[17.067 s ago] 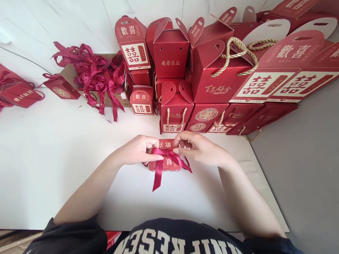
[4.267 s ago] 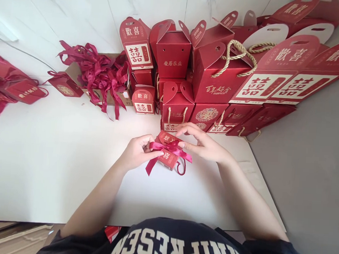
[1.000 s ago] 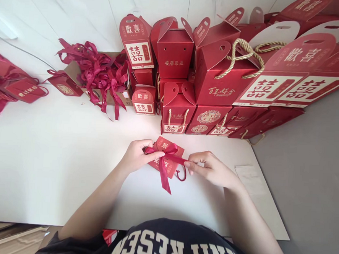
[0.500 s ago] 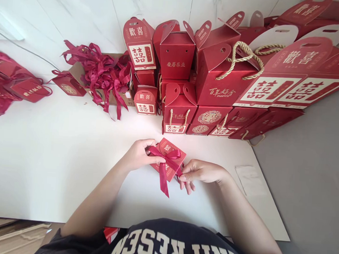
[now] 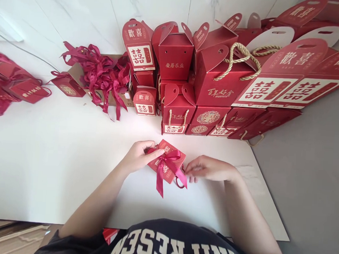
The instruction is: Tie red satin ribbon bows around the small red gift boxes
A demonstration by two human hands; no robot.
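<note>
A small red gift box [image 5: 170, 177] with gold print lies tilted in front of me. Across its face runs a glossy crimson ribbon [image 5: 172, 156] tied in a bow, both tails hanging toward me. My left hand [image 5: 139, 155] grips the box's left side, thumb on top by the bow; its other fingers are partly hidden. Just off the right edge is my right hand [image 5: 210, 168], fingers loosely bent and apart, with nothing seen in them. A thin dark red cord loop [image 5: 179, 184] shows under the right ribbon tail, close to those fingertips.
Stacked red gift boxes [image 5: 217, 89], some with gold rope handles, line the wall. Left of them, a cardboard box [image 5: 106, 97] overflows with crimson ribbons [image 5: 99, 71]. More ribboned boxes [image 5: 14, 83] sit at far left. The white table [image 5: 55, 162] ends at the right.
My right hand has let go of the right ribbon tail and drawn slightly away. The left thumb has moved up off the bow's knot, and the tails hang more to the left and lower right.
</note>
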